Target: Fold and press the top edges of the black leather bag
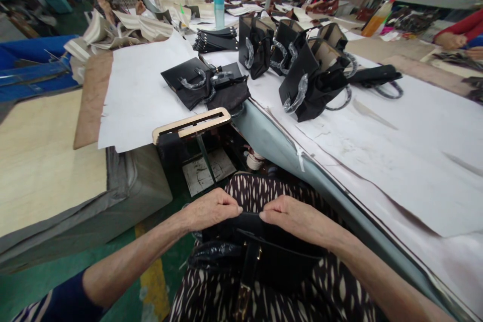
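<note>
A black handbag [281, 261] lies on my lap, its strap and gold-coloured clasp toward me and its plastic-wrapped handle at the left. My left hand [213, 209] is closed on the far top edge of the bag, thumb pointing right. Close beside it, my right hand [290, 216] pinches the same edge, thumb pointing left. A short stretch of rim shows between the two thumbs. The fingertips behind the edge are hidden. Ahead of my hands stands a slotted metal frame [192, 125] with a pale top and black cloth at its left end.
Several black handbags [309, 80] stand on the paper-covered table [407, 161]; two more [206, 83] lie at its left. Behind are stacked black strips [216, 39] and a turquoise bottle [219, 12]. A blue bin [37, 68] is far left. Other people sit farther back and at right.
</note>
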Action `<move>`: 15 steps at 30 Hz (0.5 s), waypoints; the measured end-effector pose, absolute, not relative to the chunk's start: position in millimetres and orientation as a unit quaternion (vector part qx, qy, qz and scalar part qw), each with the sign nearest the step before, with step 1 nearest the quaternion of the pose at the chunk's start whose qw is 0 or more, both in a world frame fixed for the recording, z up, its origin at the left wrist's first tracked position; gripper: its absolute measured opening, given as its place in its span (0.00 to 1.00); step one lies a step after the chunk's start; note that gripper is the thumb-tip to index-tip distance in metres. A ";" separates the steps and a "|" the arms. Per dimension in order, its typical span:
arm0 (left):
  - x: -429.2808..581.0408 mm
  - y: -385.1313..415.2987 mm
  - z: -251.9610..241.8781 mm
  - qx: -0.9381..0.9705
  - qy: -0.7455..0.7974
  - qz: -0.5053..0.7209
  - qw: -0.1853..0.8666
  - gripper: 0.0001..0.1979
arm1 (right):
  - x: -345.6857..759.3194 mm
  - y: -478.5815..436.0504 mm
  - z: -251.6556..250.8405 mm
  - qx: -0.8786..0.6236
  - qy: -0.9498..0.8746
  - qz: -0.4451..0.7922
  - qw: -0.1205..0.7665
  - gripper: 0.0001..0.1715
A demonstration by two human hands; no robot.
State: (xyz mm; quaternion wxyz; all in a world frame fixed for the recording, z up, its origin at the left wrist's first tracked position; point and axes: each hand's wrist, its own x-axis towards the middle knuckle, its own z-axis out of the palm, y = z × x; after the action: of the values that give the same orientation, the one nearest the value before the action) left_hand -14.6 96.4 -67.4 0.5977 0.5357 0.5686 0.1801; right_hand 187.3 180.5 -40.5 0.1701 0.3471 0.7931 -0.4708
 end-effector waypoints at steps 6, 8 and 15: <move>-12.0 95.9 -64.7 0.547 0.567 0.189 0.586 0.18 | 183.4 175.3 -37.1 0.369 0.828 -0.405 0.119 0.17; -10.1 95.7 -65.7 0.548 0.568 0.193 0.583 0.18 | 179.7 172.6 -36.8 0.361 0.828 -0.415 0.110 0.17; -5.4 94.3 -66.3 0.548 0.593 0.192 0.558 0.18 | 166.6 168.7 -36.4 0.353 0.821 -0.437 0.097 0.15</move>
State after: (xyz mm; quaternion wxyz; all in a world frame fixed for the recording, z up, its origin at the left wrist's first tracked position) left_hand -5.4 94.3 -66.3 0.5579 0.5483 0.5926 0.1920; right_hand 166.6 168.7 -36.4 0.0975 0.3527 0.8215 -0.4374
